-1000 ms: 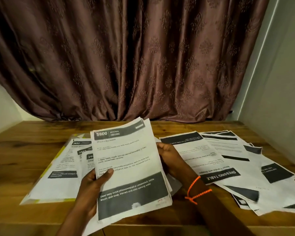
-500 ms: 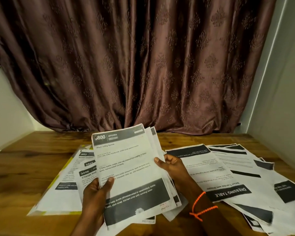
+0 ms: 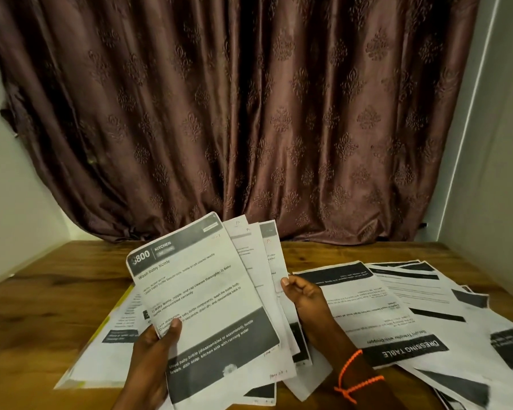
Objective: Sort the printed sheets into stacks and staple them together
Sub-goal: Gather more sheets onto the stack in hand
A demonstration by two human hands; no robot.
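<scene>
Fanned sheets (image 3: 208,294) held above the table (image 3: 36,315), mid-sort.
Left hand (image 3: 157,347) pinches the front sheet; right hand (image 3: 305,297) grips those behind. Best to square the edges before stapling.

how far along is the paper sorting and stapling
Early. Done: only a rough pile on the left. In hand: both hands, left and right, hold the fanned kitchen sheets. Left: loose sheets spread on the right; no stapler in view.

One head camera looks forward and slightly down, from close above the desk (image 3: 36,315). It faces the curtain (image 3: 249,113) behind, and both hands appear near the bottom edge.
</scene>
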